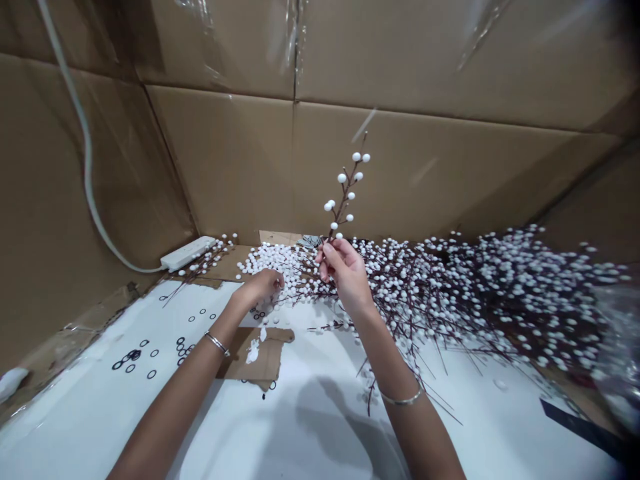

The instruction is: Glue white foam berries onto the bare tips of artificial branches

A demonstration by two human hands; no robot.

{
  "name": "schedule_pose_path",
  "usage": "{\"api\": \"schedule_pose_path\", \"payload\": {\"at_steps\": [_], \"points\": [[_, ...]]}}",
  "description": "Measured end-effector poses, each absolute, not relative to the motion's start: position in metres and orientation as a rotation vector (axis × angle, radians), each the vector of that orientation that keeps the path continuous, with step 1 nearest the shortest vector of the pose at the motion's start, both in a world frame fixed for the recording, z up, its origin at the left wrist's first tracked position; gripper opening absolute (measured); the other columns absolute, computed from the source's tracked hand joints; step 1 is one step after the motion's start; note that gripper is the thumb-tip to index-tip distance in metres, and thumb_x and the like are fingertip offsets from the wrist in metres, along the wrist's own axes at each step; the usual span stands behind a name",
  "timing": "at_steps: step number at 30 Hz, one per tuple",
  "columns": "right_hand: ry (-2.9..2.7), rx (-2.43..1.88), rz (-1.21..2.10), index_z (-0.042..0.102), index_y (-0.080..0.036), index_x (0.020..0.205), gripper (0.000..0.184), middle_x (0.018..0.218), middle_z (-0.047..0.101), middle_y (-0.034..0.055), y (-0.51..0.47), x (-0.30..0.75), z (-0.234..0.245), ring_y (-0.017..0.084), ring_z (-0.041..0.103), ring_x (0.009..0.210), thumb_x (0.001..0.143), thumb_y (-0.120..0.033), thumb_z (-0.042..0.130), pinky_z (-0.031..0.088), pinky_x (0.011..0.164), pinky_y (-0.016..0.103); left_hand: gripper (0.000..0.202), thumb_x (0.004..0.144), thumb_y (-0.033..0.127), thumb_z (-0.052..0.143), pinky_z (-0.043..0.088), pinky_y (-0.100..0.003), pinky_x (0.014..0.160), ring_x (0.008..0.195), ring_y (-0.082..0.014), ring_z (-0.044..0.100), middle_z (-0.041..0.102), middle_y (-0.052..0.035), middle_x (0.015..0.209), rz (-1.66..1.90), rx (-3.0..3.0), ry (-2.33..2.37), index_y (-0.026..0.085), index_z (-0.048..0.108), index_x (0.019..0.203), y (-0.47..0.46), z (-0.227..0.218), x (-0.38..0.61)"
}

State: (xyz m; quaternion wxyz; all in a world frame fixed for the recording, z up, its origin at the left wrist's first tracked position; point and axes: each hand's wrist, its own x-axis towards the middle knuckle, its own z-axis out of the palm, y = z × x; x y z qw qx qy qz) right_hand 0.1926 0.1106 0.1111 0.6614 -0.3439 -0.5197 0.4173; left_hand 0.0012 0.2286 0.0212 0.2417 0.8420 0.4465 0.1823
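Observation:
My right hand is closed around the lower stem of an artificial berry twig, holding it upright. White round berries sit along its brown branches, while a few tips near the top are bare. Over to the left, my left hand is low beside a pile of loose white berries. Its fingers are curled together, and whatever they hold is hidden from me. Below that hand a torn piece of cardboard lies on the white tabletop, with white smears on it.
A large heap of white-berried twigs fills the right side. Small black rings are scattered at left. A white power strip and its cable lie at the back left, beside a few more twigs. Cardboard walls enclose the table.

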Motion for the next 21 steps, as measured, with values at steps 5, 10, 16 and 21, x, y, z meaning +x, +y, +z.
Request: {"api": "schedule_pose_path", "payload": {"at_steps": [5, 10, 16, 21], "points": [[-1.166, -0.750, 0.952, 0.058, -0.022, 0.084, 0.017, 0.074, 0.061, -0.0029, 0.109, 0.193, 0.112, 0.005, 0.048, 0.047, 0.086, -0.038, 0.062, 0.035, 0.045, 0.022, 0.011, 0.058, 0.006, 0.060, 0.040, -0.028, 0.062, 0.061, -0.0192, 0.058, 0.065, -0.0059, 0.060, 0.396, 2.314, 1.215, 0.016, 0.066, 0.059, 0.236, -0.003, 0.013], [-1.156, -0.755, 0.960, 0.058, -0.022, 0.085, 0.016, 0.074, 0.061, -0.0032, 0.109, 0.193, 0.111, 0.005, 0.046, 0.048, 0.086, -0.037, 0.062, 0.032, 0.044, 0.022, 0.007, 0.067, 0.018, 0.063, 0.042, -0.029, 0.065, 0.066, -0.0201, 0.059, 0.066, -0.0060, 0.067, 0.447, 2.283, 1.100, 0.017, 0.070, 0.070, 0.237, 0.012, 0.006], [-1.226, -0.794, 0.945, 0.056, -0.022, 0.083, 0.019, 0.077, 0.065, -0.0011, 0.111, 0.185, 0.106, 0.009, 0.054, 0.065, 0.088, -0.040, 0.059, 0.040, 0.058, 0.022, 0.028, 0.081, 0.042, 0.064, 0.047, -0.028, 0.076, 0.085, -0.0187, 0.064, 0.071, -0.0078, 0.097, 0.735, 2.045, 0.852, 0.019, 0.071, 0.095, 0.224, 0.070, -0.011], [-1.269, -0.763, 0.996, 0.054, -0.021, 0.085, 0.019, 0.086, 0.070, 0.0020, 0.111, 0.172, 0.100, 0.013, 0.060, 0.081, 0.089, -0.039, 0.057, 0.044, 0.071, 0.025, 0.029, 0.074, 0.039, 0.077, 0.047, -0.024, 0.068, 0.073, -0.0126, 0.061, 0.068, -0.0043, 0.088, 1.111, 1.559, 0.641, 0.019, 0.071, 0.094, 0.201, 0.096, -0.004]]}}
